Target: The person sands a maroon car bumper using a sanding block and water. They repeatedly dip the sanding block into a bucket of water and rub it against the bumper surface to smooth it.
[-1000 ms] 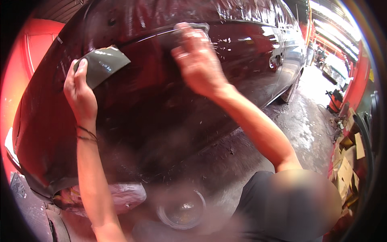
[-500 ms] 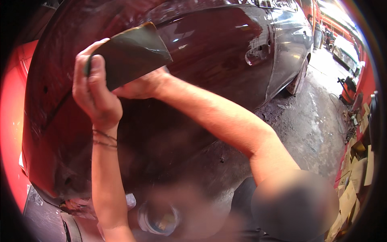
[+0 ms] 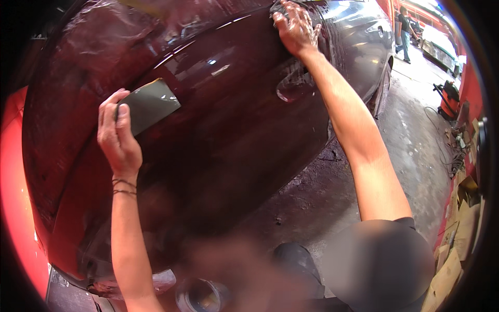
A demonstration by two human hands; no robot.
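Left hand pinches the grey sheet between thumb and fingers, up in front of the dark car door! Up top, the wet right hand, fingers partly spread, covers a dark pad; gripping or just pressing, I can't tell. Flat, even pressure looks wisest, lighter around the handle hollow.

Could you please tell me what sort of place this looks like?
Likely a car body workshop: a dark, wet-looking car, a sheet resembling sandpaper in the left hand, and loose cardboard at the right.
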